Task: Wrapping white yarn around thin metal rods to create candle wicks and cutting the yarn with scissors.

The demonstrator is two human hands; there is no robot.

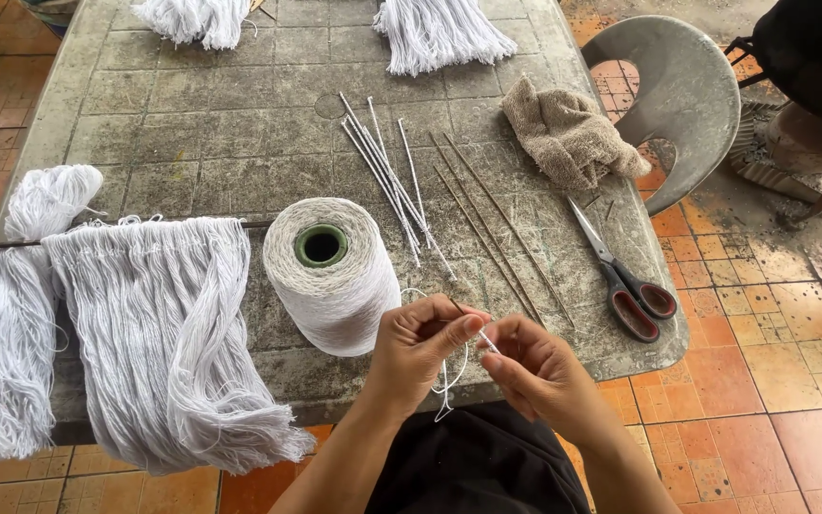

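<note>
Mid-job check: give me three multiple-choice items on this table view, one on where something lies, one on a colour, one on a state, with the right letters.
1. Where do the scissors lie?
A. right of the thread cone, near the table edge
B. under the hanging thread
C. on the chair

2. What colour is the cone's core?
A. red
B. green
C. yellow

3. What are the hands doing?
A. resting flat on the table
B. gripping the scissors
C. pinching white thread between them

Answers: 1 A, they rest by the table's right edge, below the beige cloth. 2 B, the core's ring shows green. 3 C, left hand and right hand meet fingertip to fingertip on the thread.
</note>
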